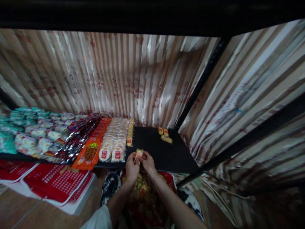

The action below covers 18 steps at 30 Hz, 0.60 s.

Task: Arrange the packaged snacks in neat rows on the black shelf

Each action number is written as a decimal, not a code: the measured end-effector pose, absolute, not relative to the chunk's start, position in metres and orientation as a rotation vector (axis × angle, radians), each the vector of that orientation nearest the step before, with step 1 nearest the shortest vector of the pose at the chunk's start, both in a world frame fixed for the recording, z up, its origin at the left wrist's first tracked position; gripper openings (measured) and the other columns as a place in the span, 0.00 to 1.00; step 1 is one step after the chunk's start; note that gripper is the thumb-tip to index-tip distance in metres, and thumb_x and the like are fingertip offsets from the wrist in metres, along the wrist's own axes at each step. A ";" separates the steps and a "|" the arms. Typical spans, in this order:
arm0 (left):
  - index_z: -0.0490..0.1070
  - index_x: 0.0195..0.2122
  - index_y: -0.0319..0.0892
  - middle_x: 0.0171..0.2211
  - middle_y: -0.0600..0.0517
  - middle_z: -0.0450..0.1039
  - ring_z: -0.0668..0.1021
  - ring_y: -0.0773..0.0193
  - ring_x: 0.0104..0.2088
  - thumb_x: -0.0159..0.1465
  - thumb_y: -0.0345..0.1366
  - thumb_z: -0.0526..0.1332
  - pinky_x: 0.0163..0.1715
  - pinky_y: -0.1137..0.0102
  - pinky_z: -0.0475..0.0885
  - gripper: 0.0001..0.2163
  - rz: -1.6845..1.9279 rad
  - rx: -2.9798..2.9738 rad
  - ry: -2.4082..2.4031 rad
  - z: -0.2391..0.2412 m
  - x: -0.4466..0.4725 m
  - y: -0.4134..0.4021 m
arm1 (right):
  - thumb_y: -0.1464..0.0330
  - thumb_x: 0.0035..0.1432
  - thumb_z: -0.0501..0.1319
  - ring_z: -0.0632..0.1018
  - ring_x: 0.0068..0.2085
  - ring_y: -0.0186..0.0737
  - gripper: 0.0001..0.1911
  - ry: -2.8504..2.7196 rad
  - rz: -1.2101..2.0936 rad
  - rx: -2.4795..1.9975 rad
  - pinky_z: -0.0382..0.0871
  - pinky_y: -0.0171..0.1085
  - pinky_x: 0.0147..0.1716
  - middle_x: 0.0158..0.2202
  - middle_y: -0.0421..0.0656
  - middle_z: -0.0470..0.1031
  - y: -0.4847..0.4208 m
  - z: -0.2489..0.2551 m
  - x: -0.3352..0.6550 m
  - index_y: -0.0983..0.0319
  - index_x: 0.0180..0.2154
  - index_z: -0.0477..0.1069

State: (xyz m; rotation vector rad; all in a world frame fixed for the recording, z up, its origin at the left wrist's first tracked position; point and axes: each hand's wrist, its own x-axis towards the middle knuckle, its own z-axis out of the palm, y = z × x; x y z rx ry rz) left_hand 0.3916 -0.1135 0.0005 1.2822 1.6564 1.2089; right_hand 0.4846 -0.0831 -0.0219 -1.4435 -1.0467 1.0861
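Note:
Between the fingertips of my left hand (132,167) and my right hand (148,163) is a small wrapped snack packet (139,154), gripped from both sides over the shelf's front edge. Below my forearms sits a red open bag (170,181) with many small yellowish wrapped snacks (143,190) in it. Just beyond my hands, a narrow row of yellow packets (130,135) runs back along the black shelf (147,138). A few similar yellow packets (166,139) lie apart near the back right corner.
Left along the shelf are round crackers in clear wrap (113,140), an orange snack bag (89,152), dark shiny packets (73,140), white packets (47,133) and green ones (9,140). A red-and-white box (57,184) stands on the floor. Black posts (202,79) and striped curtain (107,70) enclose the shelf.

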 end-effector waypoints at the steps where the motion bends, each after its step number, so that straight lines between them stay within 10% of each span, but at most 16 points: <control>1: 0.68 0.46 0.35 0.46 0.42 0.71 0.73 0.59 0.48 0.55 0.24 0.52 0.52 0.64 0.65 0.17 1.240 1.324 1.699 0.000 0.390 -0.112 | 0.72 0.40 0.61 0.78 0.36 0.40 0.14 -1.071 1.064 -1.439 0.72 0.38 0.38 0.32 0.40 0.77 -0.077 -0.021 0.480 0.58 0.34 0.71; 18: 0.64 0.53 0.39 0.57 0.43 0.64 0.64 0.61 0.58 0.64 0.39 0.45 0.60 0.61 0.55 0.20 1.418 1.277 1.604 -0.050 0.375 -0.074 | 0.70 0.49 0.57 0.75 0.37 0.39 0.15 -1.343 0.774 -1.443 0.73 0.36 0.36 0.40 0.47 0.70 -0.017 -0.028 0.433 0.63 0.41 0.70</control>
